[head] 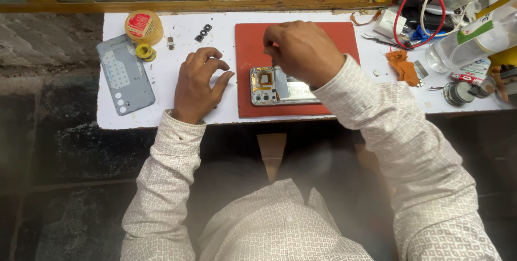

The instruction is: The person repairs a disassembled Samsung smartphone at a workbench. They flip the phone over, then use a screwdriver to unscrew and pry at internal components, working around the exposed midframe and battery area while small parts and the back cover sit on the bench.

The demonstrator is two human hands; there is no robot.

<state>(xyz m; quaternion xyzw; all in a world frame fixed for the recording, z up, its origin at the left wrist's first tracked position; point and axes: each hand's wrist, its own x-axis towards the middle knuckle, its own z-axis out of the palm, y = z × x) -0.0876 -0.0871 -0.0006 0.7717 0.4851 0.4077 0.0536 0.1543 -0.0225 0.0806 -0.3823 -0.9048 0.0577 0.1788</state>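
Opened smartphone [283, 86] is lying back-side up on the red work mat [253, 40] at the middle of the frame, its long axis running left to right across the picture, the camera end toward the left and the far end disappearing under my right sleeve. I am looking down at it with my right hand [302, 51] sitting directly above it, just over its upper edge; the fingers are drawn together in a pinch around a thin dark tool [272, 67], probably tweezers or a fine driver, whose tip is pointing down at the area beside the gold-coloured frame near the camera end. My left hand [198, 84] is resting on the white tabletop [226, 29] to the left of the mat, fingers curled and loosely spread, holding nothing, its fingertips close to the mat's left edge but apart from the phone. So the phone is lying to the right of my left hand and immediately below my right, and the right hand is clearly the nearer one. Further left, the grey back cover [125, 73] is lying at a tilt, with a yellow round tin [143, 26] and a small solder spool [145, 51] above it. Small dark parts [203, 32] are lying in the upper middle, and a clear plastic bottle [474, 40] is sitting at the upper right.
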